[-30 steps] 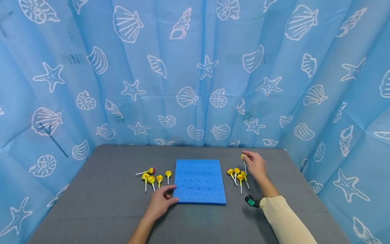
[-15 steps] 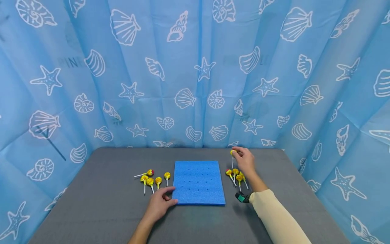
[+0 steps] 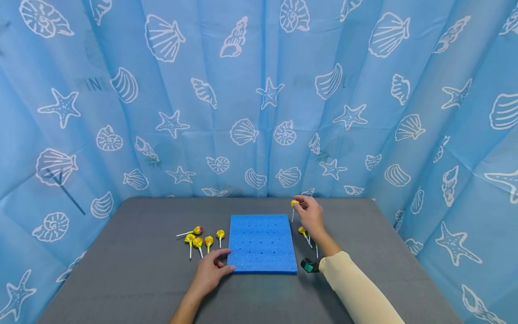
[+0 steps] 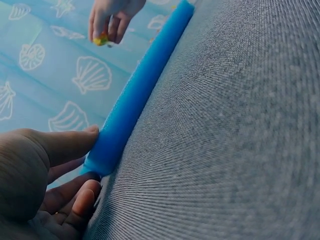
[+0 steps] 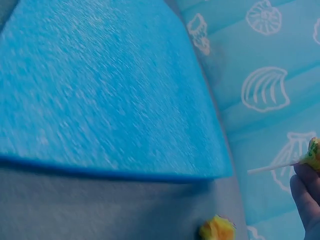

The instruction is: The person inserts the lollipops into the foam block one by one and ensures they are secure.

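A lollipop in a yellow wrapper hangs stick down from my right hand, which pinches it by the candy head. It is above the table beside the far right corner of a blue foam board with rows of small holes. In the right wrist view the white stick of the held lollipop points at the board's side. My left hand rests at the board's near left edge; in the left wrist view its thumb and fingers touch the foam's corner, spread rather than wrapped round it.
Several yellow-wrapped lollipops lie left of the board on the grey table. More lollipops lie to its right, partly hidden by my right hand and wrist. A blue shell-print curtain hangs behind the table.
My right hand has carried the lollipop leftward, from over the far right of the table to beside the board's far right corner. My left hand keeps its place at the board.
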A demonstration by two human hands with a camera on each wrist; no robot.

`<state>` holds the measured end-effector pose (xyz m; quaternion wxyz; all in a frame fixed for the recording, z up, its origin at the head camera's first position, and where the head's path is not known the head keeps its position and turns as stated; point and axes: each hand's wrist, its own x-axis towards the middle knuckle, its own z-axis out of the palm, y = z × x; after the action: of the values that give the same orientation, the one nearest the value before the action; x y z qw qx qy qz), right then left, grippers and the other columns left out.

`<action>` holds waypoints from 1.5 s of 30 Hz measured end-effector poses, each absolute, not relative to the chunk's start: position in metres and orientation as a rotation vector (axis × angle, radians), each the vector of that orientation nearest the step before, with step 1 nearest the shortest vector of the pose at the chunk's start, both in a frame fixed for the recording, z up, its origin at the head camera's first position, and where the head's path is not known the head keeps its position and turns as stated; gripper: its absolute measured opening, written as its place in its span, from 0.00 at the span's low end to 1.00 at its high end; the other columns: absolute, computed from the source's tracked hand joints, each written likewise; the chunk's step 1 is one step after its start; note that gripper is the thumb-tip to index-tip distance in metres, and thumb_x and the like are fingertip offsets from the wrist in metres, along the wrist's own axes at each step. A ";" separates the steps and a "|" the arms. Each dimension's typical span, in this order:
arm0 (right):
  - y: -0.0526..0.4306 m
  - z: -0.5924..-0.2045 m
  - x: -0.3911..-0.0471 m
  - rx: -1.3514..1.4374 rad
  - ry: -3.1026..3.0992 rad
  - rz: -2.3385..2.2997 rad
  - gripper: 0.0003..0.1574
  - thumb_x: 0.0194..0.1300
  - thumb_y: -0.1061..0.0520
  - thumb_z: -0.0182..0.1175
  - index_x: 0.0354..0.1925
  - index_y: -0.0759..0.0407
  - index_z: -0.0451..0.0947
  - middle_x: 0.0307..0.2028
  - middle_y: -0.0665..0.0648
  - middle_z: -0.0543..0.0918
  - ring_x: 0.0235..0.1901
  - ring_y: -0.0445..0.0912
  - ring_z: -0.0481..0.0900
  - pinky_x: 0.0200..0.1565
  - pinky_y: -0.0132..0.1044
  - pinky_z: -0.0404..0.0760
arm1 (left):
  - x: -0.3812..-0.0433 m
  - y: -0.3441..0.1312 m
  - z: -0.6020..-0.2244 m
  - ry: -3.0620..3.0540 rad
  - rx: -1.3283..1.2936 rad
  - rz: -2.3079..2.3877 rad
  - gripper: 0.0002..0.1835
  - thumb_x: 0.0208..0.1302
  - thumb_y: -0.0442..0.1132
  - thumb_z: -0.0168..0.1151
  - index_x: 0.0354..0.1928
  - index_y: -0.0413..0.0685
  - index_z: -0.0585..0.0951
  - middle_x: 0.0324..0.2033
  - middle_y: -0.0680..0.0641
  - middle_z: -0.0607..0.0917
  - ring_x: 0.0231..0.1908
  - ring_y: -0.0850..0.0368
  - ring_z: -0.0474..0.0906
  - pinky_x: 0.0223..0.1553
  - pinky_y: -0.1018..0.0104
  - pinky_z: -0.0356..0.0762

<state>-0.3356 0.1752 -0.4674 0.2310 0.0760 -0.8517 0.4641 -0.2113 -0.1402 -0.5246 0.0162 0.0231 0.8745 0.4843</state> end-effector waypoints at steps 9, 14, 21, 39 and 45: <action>0.159 -0.478 -0.333 0.264 -2.294 1.309 0.11 0.63 0.64 0.65 0.45 0.65 0.81 0.40 0.60 0.81 0.38 0.53 0.82 0.42 0.47 0.79 | -0.212 -0.140 -0.522 2.715 0.061 1.516 0.27 0.54 0.41 0.74 0.57 0.46 0.79 0.46 0.47 0.80 0.33 0.56 0.71 0.33 0.63 0.68; 0.153 -0.481 -0.332 0.274 -2.276 1.337 0.10 0.64 0.64 0.64 0.45 0.63 0.81 0.40 0.60 0.81 0.39 0.52 0.81 0.42 0.48 0.80 | -0.213 -0.142 -0.523 2.707 0.052 1.513 0.27 0.54 0.42 0.74 0.57 0.48 0.79 0.46 0.48 0.80 0.33 0.56 0.71 0.33 0.63 0.68; 0.147 -0.486 -0.333 0.277 -2.298 1.379 0.11 0.65 0.63 0.64 0.46 0.64 0.80 0.42 0.59 0.80 0.41 0.52 0.82 0.44 0.46 0.80 | -0.212 -0.140 -0.523 2.711 0.058 1.514 0.27 0.53 0.41 0.75 0.57 0.48 0.79 0.46 0.48 0.81 0.32 0.56 0.71 0.32 0.62 0.68; 0.136 -0.489 -0.332 0.341 -2.344 1.333 0.09 0.65 0.62 0.64 0.45 0.60 0.80 0.41 0.57 0.80 0.40 0.49 0.81 0.43 0.43 0.81 | -0.212 -0.139 -0.524 2.707 0.046 1.505 0.27 0.53 0.42 0.75 0.57 0.49 0.79 0.46 0.48 0.81 0.33 0.55 0.71 0.33 0.60 0.68; 0.135 -0.490 -0.330 0.357 -2.373 1.316 0.10 0.65 0.62 0.64 0.45 0.60 0.79 0.41 0.56 0.79 0.39 0.48 0.81 0.43 0.42 0.80 | -0.213 -0.139 -0.525 2.706 0.040 1.503 0.27 0.53 0.41 0.75 0.57 0.49 0.79 0.45 0.48 0.81 0.33 0.55 0.71 0.33 0.61 0.68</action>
<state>-0.3304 0.1348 -0.4902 0.2012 0.1279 -0.8493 0.4710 -0.2125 -0.1388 -0.5252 0.0227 0.0130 0.8739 0.4855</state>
